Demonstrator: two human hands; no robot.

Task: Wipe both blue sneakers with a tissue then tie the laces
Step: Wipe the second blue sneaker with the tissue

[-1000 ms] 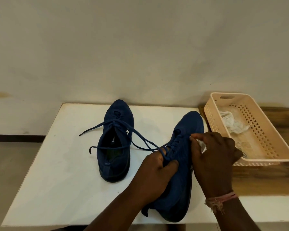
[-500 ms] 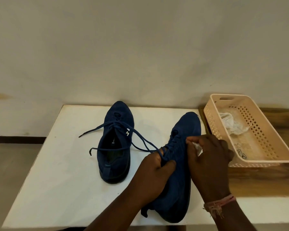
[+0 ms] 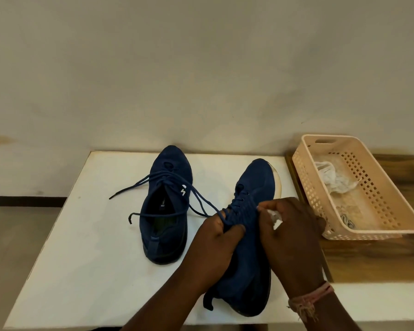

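Note:
Two dark blue sneakers lie on a white table [image 3: 86, 247]. The left sneaker [image 3: 167, 211] stands flat with its laces [image 3: 134, 187] loose and spread to the left. The right sneaker [image 3: 251, 187] is tilted onto its side, its white sole edge showing at the toe. My left hand [image 3: 215, 249] grips the right sneaker at its lace area. My right hand [image 3: 289, 240] holds a crumpled white tissue [image 3: 274, 217] against the sneaker's right side, near the laces.
A peach plastic basket [image 3: 392, 218] sits on a wooden surface [image 3: 368, 259] to the right, holding a crumpled white tissue [image 3: 335, 180] and a small grey item [image 3: 347, 220]. A plain wall rises right behind the table. The floor lies to the left.
My right hand with the tissue has slid a little left and down along the right sneaker's side. The sneaker now tilts more, showing its white sole edge. My left hand keeps its grip.

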